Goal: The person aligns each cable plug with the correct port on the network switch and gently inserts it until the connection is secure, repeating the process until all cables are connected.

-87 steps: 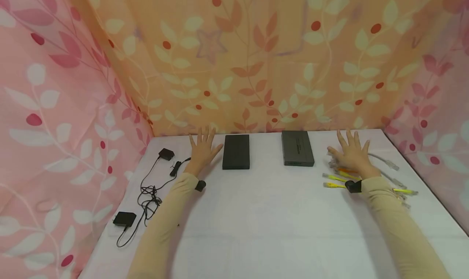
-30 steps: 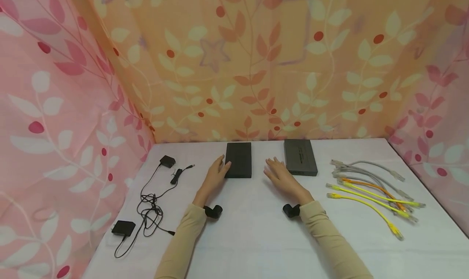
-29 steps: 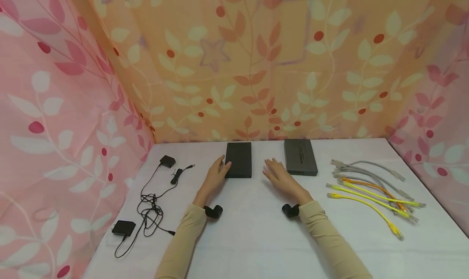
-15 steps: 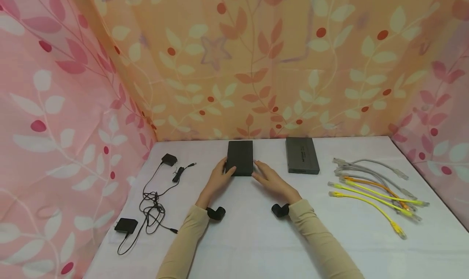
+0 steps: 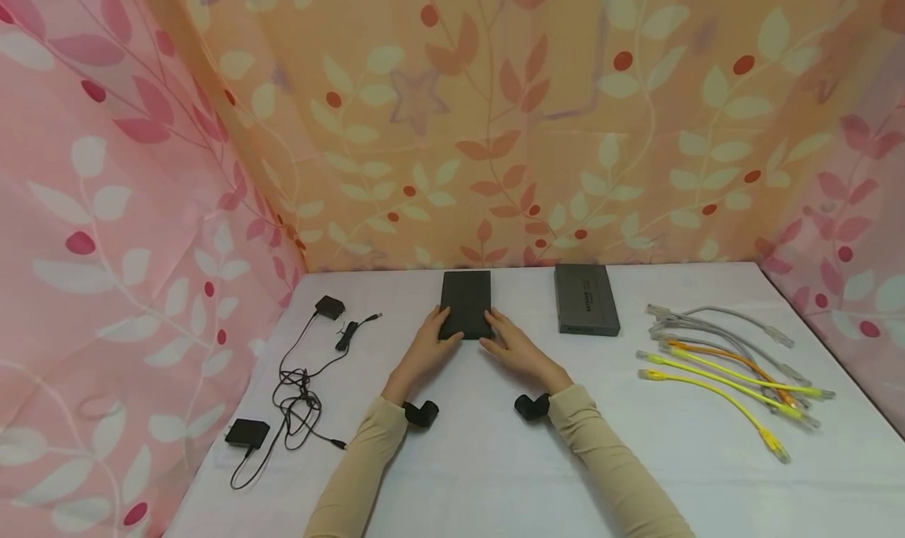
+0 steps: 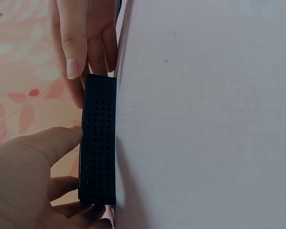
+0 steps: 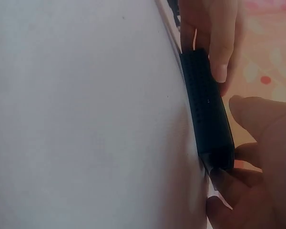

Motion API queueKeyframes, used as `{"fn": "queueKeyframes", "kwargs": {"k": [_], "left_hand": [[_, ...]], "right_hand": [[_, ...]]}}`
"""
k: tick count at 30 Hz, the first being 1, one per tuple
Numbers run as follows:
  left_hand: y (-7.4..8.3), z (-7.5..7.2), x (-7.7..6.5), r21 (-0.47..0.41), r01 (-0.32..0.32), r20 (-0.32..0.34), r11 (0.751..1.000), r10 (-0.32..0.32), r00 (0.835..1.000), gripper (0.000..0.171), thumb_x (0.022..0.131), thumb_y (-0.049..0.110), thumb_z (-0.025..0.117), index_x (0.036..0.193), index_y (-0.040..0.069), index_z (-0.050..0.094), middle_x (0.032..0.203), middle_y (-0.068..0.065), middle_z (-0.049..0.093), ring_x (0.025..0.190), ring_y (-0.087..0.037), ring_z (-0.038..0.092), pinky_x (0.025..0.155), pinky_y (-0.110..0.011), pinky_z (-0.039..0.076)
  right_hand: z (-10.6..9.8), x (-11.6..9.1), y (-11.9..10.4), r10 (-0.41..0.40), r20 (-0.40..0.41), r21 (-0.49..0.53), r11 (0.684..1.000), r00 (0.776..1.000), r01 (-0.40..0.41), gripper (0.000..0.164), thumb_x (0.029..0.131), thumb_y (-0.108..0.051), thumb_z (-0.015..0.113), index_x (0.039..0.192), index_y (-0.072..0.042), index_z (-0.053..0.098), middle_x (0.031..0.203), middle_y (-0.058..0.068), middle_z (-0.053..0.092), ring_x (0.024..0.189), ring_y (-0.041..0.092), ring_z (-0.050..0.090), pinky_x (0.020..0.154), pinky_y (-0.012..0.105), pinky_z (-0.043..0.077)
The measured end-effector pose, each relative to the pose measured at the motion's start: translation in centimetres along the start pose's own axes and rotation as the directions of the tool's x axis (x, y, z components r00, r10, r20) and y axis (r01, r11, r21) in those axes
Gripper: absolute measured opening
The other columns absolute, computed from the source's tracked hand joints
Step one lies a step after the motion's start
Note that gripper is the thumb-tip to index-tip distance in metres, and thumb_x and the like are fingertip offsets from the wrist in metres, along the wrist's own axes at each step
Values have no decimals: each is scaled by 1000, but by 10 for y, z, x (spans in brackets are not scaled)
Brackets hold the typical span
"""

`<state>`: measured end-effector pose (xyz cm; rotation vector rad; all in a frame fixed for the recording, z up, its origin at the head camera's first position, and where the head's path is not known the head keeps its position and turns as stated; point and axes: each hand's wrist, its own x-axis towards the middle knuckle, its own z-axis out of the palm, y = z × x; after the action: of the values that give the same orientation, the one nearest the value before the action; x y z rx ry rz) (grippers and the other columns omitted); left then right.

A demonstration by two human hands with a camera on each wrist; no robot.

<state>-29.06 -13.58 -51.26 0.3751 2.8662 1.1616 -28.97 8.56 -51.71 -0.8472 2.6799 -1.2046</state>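
Observation:
A flat black network switch [image 5: 466, 305] lies near the back of the white table, its vented side [image 6: 99, 143] facing the left wrist camera. My left hand [image 5: 425, 348] grips its left end, thumb at the top edge and the other fingers curled against the end face. On the opposite end, my right hand [image 5: 521, 351] holds it with fingers bent round the corner, partly beneath the edge in the right wrist view. The right thumb [image 7: 252, 114] hovers close beside the top. A second, dark grey network switch [image 5: 587, 300] with lettering sits farther right, untouched.
On the left lie two black power adapters [image 5: 247, 433] with tangled black cords [image 5: 297, 397]. Several network cables in grey, orange and yellow [image 5: 721, 400] are spread at the right. A patterned cloth wall [image 5: 452, 129] stands behind the table [image 5: 481, 459].
Both hands have come inward from wide apart, the right one leaving the cables and passing the grey switch. Now both are at the black switch's ends. The switches and cables stay put.

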Motion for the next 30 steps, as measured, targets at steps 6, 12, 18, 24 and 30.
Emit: {"fn": "queueKeyframes", "kwargs": {"k": [6,12,18,24,30], "left_hand": [[6,3,-3,48,-17,37,999,15,999,74,92,39,55,147,3,21,152,-25,9,138,-39,18,108,-52,25],[12,7,-4,106,-15,21,994,13,1000,75,92,38,55,146,0,20,151,-28,8,136,-40,22,106,-50,29],[14,10,-8,137,-12,7,991,11,1000,73,92,36,55,145,-1,22,150,-30,9,135,-43,24,105,-51,31],[15,9,-12,164,-22,2,986,22,1000,73,92,37,54,145,-2,23,150,-30,11,135,-42,24,105,-50,32],[17,6,-16,189,-12,0,982,12,1000,72,92,38,55,145,0,25,150,-28,13,136,-39,25,106,-48,31]], "right_hand": [[4,-2,-5,16,25,-5,1000,1000,-16,71,95,-31,51,146,2,15,153,23,6,141,34,11,111,49,18],[8,-3,-12,30,34,-71,997,999,-28,75,95,-32,52,145,6,11,151,28,0,140,36,11,111,48,20],[11,-6,-16,60,55,-107,993,997,-54,77,95,-36,51,146,4,9,151,27,-1,140,35,12,111,46,21],[13,-10,-21,64,42,-139,989,997,-57,77,94,-38,51,146,4,12,152,27,1,139,34,16,110,44,25],[15,-12,-30,74,34,-192,979,997,-66,75,94,-36,51,145,6,14,151,29,3,137,38,20,108,46,28]]}}
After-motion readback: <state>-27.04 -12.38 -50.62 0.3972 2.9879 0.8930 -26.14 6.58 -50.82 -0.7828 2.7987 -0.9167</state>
